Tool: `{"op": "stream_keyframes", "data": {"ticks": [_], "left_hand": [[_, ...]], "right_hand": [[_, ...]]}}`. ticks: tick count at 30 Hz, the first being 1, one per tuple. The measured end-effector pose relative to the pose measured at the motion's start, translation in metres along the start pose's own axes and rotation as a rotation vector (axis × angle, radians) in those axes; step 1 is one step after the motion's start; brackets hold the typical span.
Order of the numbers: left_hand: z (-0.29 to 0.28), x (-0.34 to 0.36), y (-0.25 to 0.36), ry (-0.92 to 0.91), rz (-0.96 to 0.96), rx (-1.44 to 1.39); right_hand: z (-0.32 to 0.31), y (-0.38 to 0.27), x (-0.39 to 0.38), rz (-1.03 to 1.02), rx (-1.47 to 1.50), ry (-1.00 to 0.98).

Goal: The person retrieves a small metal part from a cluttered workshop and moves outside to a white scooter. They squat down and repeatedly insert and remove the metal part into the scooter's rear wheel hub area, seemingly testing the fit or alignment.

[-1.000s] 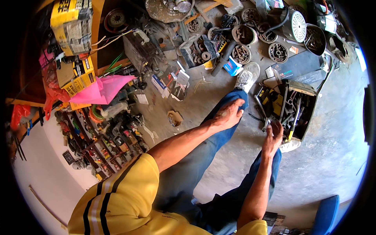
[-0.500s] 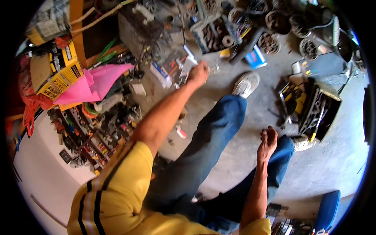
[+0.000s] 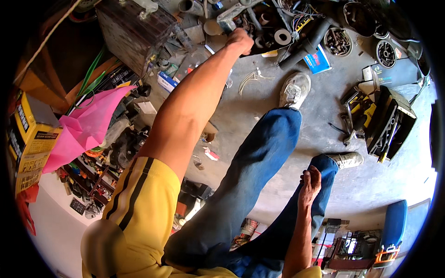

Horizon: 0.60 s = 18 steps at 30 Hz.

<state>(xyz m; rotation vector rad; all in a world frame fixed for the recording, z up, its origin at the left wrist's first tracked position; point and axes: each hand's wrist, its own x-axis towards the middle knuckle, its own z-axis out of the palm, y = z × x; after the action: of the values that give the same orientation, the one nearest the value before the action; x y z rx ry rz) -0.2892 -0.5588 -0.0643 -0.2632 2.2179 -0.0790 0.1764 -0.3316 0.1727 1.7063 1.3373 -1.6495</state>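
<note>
My left hand is stretched far forward, closed, at the near left edge of a dark tray of metal parts. Its fingertips are hidden, so whatever they hold cannot be made out. Inside the tray lies a white-faced ring among dark pieces. Over my right knee hangs my right hand, palm partly up, its fingers loosely curled and apart with nothing seen in them. Pale thin strands lie on the floor below my left hand.
A dark tube and a blue packet lie beyond my shoe. Tubs of small parts stand far right, above an open toolbox. At left are a pink sheet, a yellow-black box and a large metal case.
My left hand has reached farther forward, from beside the small items on the floor to the tray's edge. The whole view has shifted. My right hand stays near the knee, fingers still loosely curled.
</note>
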Motion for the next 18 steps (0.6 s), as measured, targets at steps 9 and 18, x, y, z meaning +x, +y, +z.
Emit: {"op": "stream_keyframes", "data": {"ticks": [9,18], "left_hand": [[-0.003,-0.031,0.002,-0.029,-0.079,-0.701],[0.000,-0.067,-0.037,0.119,0.102,-0.704]], "right_hand": [[0.030,-0.003,-0.013,0.010,0.054,-0.056],[0.008,-0.016,-0.017,0.004,0.033,-0.060]]}}
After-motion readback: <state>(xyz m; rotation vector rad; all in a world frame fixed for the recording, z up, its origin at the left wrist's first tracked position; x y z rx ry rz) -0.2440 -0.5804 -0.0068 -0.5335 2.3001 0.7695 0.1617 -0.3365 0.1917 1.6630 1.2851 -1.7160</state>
